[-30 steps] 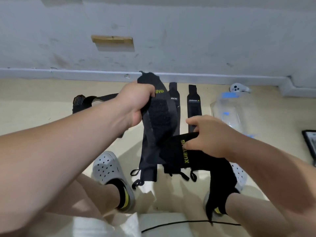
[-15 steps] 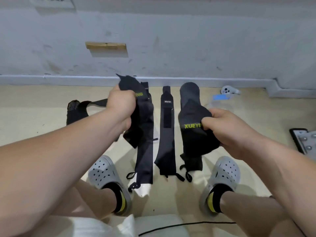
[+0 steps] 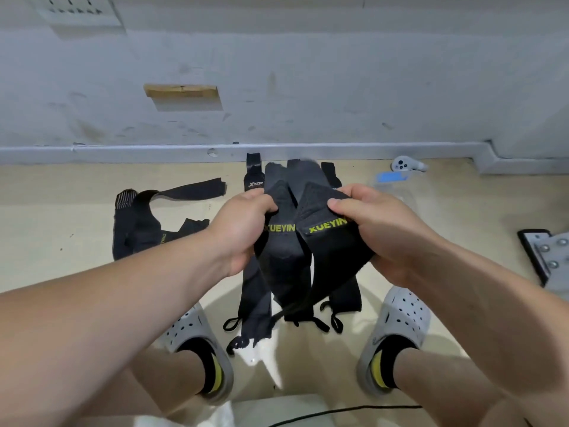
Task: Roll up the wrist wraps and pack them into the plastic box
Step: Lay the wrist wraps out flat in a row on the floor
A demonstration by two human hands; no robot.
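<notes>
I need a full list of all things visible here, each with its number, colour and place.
held wraps: two, black with yellow letters, side by side above the floor
floor wraps: at least two, black, flat under the held ones
wrap pile: one, black, floor at left
box: one, clear with blue label, floor at right
controller: one, white, by the wall beyond the box
panel: one, grey with black edge, right edge
cable: one, black, bottom edge
wood piece: one, tan, on the wall
clogs: two, white, on the feet
left hand: one, fingers curled round one held wrap
right hand: one, fingers curled round the other
</notes>
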